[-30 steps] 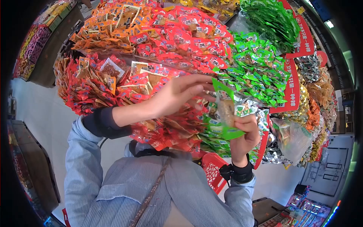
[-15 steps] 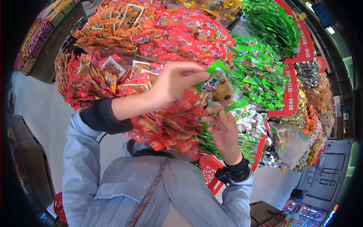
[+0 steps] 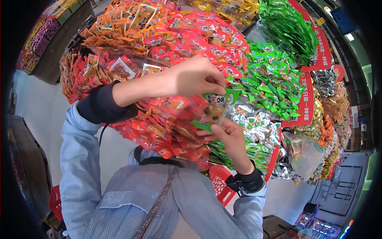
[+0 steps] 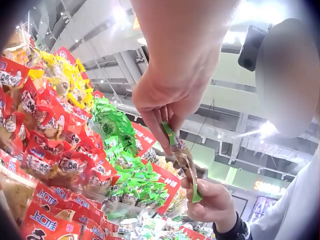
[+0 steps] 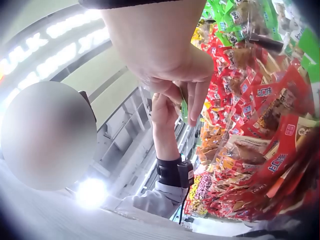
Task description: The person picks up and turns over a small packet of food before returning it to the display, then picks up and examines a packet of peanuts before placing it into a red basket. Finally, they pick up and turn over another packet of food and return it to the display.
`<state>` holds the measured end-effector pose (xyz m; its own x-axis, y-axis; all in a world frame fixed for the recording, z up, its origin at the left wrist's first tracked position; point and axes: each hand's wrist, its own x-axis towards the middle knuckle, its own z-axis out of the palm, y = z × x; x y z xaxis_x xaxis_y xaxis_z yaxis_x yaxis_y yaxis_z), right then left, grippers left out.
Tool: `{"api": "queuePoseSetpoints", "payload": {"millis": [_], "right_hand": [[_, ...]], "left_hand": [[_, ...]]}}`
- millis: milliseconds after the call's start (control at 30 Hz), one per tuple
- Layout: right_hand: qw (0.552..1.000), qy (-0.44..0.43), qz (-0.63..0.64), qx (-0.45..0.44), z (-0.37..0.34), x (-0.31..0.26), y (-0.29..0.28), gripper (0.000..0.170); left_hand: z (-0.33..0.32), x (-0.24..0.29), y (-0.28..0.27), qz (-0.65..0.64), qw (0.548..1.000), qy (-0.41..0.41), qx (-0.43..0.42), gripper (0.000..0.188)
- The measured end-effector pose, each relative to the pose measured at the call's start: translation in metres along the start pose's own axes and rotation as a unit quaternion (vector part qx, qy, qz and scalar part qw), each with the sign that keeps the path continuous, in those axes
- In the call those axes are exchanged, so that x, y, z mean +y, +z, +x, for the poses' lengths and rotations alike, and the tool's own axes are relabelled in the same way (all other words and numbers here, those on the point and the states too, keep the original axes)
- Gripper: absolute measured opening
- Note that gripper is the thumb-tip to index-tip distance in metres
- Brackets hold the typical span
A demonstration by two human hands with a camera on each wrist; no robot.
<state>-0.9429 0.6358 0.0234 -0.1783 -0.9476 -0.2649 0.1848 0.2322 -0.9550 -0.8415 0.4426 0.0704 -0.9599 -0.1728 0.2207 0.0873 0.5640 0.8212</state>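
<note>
Both hands hold a small green-and-clear snack packet above the display, its printed front facing up toward the head camera. My left hand pinches the upper green end between thumb and fingers. At the lower green end, my right hand pinches the edge with thumb and fingertips. The left wrist view shows the packet stretched edge-on between the two hands. From the right wrist, only a green sliver of the packet shows, the rest hidden behind the fingers. Brown pieces are visible through its clear middle.
Red snack packets are heaped under the hands, with orange packets behind. Green packets and silver packets lie to the right, beside red signs. A red basket is near the body; a clear plastic bag hangs at right.
The left hand has gone from spread fingers beside the packet to pinching its upper end. The packet has turned face-up and moved left, and the right hand has shifted left with it.
</note>
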Motion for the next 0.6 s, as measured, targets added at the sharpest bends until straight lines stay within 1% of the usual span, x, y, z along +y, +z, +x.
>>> {"api": "queuePoseSetpoints", "payload": {"millis": [67, 167, 267, 367, 467, 567, 600], "right_hand": [[1.000, 0.007, 0.002, -0.003, 0.002, 0.006, -0.001, 0.029], [1.000, 0.005, -0.005, 0.001, 0.003, 0.008, 0.001, 0.027], [0.999, 0.018, -0.017, -0.027, 0.003, 0.008, -0.002, 0.027], [0.999, 0.018, -0.023, -0.025, 0.002, 0.010, -0.003, 0.026], [0.999, 0.018, -0.028, -0.024, 0.001, 0.009, -0.002, 0.025], [0.999, 0.003, -0.020, -0.026, 0.001, 0.012, -0.001, 0.023], [0.999, 0.003, -0.021, -0.027, 0.001, 0.012, 0.000, 0.023]], "left_hand": [[0.001, -0.009, 0.004, 0.004, 1.000, 0.007, -0.004, 0.017], [0.000, -0.010, 0.004, 0.003, 1.000, -0.004, -0.015, 0.018], [0.003, -0.018, 0.004, -0.001, 1.000, -0.005, -0.027, 0.018], [0.005, -0.026, 0.005, -0.034, 0.998, -0.015, -0.041, 0.018], [0.006, -0.024, 0.002, -0.048, 0.995, -0.060, -0.063, 0.020], [0.006, -0.028, 0.004, -0.089, 0.991, -0.072, -0.072, 0.020], [0.005, -0.028, 0.004, -0.084, 0.991, -0.069, -0.072, 0.020]]}}
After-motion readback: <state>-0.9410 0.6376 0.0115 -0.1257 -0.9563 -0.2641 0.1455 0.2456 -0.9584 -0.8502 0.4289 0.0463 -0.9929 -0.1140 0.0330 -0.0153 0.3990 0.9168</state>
